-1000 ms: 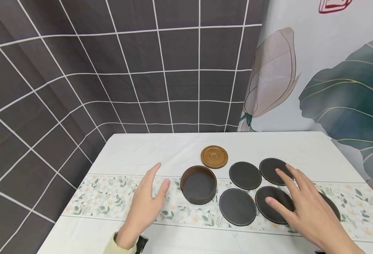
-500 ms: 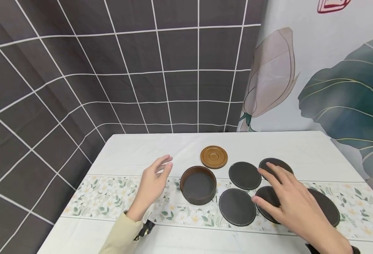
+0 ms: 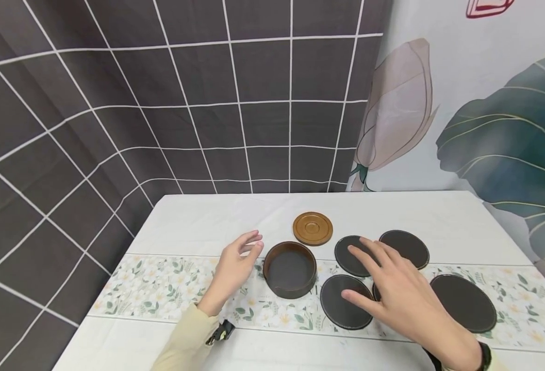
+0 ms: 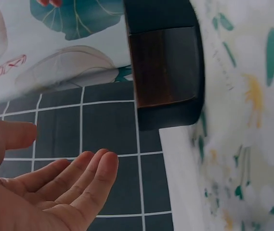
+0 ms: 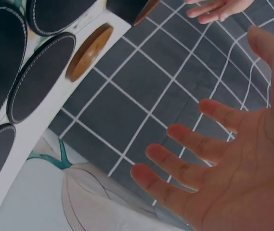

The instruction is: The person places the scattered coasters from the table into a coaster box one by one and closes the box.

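Observation:
A round dark coaster holder (image 3: 291,273) with a brown inner wall stands on the floral strip. Just left of its rim is my left hand (image 3: 235,265), fingers loosely bent and holding nothing. The left wrist view shows the left palm (image 4: 59,192) bare beside the holder (image 4: 165,72). My right hand (image 3: 399,291) hovers with spread fingers over several black stitched coasters (image 3: 346,304), hiding most of one and part of another (image 3: 346,257). Nothing lies in the right palm (image 5: 238,159) in the right wrist view. Behind the holder lies a brown round lid-like disc (image 3: 312,228) with concentric rings.
Two coasters lie to the right, one at the back (image 3: 407,248) and one nearer (image 3: 467,305). A white cloth with a floral strip (image 3: 151,283) covers the table. A dark gridded curtain (image 3: 263,123) hangs behind, and a leaf-printed one (image 3: 402,103) at the right.
My right hand has moved left across the coasters, uncovering the rightmost one. The left hand has moved right towards the holder, its fingers bending. The coasters, holder and disc have stayed put.

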Tool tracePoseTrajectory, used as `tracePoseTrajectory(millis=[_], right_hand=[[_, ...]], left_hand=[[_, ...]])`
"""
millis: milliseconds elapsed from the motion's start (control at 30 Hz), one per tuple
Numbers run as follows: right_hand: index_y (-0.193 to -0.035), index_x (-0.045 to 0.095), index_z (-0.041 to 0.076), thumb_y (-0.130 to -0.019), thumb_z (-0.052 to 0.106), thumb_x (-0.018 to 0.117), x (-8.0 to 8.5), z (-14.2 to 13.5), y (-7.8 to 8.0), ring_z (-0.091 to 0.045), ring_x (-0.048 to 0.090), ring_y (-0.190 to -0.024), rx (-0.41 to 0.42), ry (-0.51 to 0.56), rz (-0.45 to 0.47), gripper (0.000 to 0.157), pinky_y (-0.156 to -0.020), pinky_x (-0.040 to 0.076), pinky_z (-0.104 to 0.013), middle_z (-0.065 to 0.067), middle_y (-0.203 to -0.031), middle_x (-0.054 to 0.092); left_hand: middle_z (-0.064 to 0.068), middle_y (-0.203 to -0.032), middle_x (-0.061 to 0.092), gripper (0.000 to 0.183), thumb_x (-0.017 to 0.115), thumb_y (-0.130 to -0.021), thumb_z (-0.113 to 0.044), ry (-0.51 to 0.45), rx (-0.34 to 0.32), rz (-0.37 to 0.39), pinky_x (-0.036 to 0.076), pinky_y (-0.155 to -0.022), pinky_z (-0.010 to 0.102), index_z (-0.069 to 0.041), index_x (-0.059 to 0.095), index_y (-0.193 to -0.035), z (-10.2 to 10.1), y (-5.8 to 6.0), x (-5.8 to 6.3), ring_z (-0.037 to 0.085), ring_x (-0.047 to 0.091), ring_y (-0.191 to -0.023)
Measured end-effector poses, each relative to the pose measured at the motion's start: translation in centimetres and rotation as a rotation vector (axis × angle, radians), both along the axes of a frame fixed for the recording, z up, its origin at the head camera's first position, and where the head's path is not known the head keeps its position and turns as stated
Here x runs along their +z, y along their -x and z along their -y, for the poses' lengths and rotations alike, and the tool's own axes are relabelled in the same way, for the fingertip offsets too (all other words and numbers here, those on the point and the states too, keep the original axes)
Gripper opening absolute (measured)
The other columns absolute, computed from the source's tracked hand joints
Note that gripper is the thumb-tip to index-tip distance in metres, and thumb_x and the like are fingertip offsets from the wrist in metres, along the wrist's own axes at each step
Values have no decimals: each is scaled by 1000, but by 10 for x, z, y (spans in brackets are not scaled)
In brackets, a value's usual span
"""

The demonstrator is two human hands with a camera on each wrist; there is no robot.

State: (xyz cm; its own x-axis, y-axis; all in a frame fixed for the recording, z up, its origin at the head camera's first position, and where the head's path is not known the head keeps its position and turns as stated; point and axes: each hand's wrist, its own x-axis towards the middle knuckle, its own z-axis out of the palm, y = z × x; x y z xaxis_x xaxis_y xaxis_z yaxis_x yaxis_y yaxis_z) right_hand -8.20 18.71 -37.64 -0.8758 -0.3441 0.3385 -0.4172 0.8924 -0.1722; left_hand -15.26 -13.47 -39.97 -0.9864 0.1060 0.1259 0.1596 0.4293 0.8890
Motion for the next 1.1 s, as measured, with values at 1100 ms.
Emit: tracePoseTrajectory(millis=[1100], right_hand=[[-143, 59, 13, -83, 65, 75, -56, 0, 17, -47, 50, -132, 33, -42, 175, 81, -96, 49, -66, -21, -149, 50]], left_hand=[[26, -137, 61, 42, 52, -108, -19, 33, -82, 63, 57, -99, 45, 7, 56, -140, -13, 2, -41, 40, 63, -123]])
